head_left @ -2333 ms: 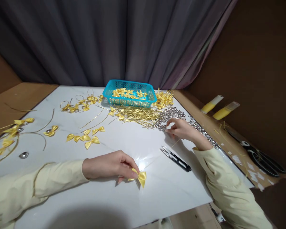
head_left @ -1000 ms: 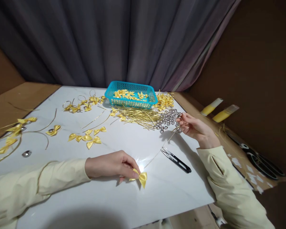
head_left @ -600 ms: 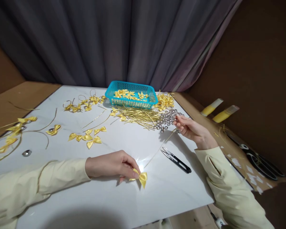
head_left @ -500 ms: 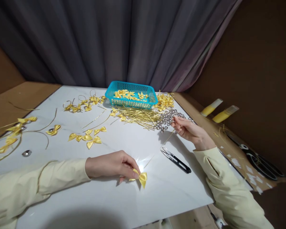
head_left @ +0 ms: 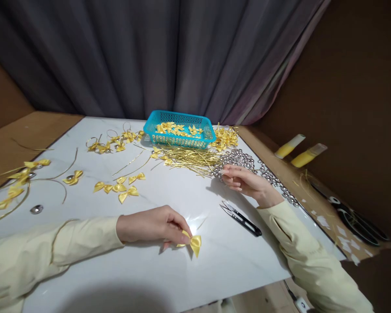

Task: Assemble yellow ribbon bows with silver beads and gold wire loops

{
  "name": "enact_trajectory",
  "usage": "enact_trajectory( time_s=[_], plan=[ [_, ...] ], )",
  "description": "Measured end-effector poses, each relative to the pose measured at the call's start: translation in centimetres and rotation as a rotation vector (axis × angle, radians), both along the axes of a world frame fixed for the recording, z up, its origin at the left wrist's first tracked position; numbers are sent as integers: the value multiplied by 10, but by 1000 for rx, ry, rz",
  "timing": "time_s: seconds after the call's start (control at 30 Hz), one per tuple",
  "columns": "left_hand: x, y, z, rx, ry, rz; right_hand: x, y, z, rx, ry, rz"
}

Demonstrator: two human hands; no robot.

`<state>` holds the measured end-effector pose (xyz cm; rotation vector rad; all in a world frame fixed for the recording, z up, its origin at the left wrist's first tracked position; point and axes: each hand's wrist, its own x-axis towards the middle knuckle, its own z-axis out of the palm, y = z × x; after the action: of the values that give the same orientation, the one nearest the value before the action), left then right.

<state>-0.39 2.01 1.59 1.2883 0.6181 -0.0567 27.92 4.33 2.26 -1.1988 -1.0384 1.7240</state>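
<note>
My left hand [head_left: 159, 228] pinches a yellow satin ribbon bow [head_left: 194, 244] just above the white tabletop. A short thin line, like a thread, runs from near the bow toward the upper right. Beside the front of the silver bead pile [head_left: 236, 157] is my right hand [head_left: 244, 180]. Its fingers are drawn together, and whatever is between them is too small to make out. Black thread snips [head_left: 243, 221] lie below that hand with their blades slightly apart.
A blue basket [head_left: 182, 140] of bows stands at the back, with gold cords [head_left: 190, 158] in front. Loose bows [head_left: 119, 188] and a silver bead [head_left: 37, 209] lie leftward. Glue bottles [head_left: 289, 146] and black scissors [head_left: 356, 224] are on the right.
My right hand has moved left and slightly down, uncovering more beads along the right edge. The thread hanging below it no longer shows. My left hand and the bow stay put.
</note>
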Motion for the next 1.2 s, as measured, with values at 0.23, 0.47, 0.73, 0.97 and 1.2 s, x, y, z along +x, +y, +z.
enact_trajectory(
  time_s=[0.23, 0.47, 0.73, 0.97, 1.2],
  plan=[
    [1, 0, 0, -4, -4, -1, -1, -1, 0, -23, -6, 14],
    [0, 1, 0, -3, -9, -3, -8, -5, 9, -50, -71, 5],
    [1, 1, 0, 7, -5, -4, -9, -6, 8, 30, -150, -76],
    [1, 0, 1, -11, -7, 12, -2, -7, 6, 166, -215, -196],
    [0, 1, -2, 9, -13, 4, 5, -15, 32, 452, -294, -374]
  ],
)
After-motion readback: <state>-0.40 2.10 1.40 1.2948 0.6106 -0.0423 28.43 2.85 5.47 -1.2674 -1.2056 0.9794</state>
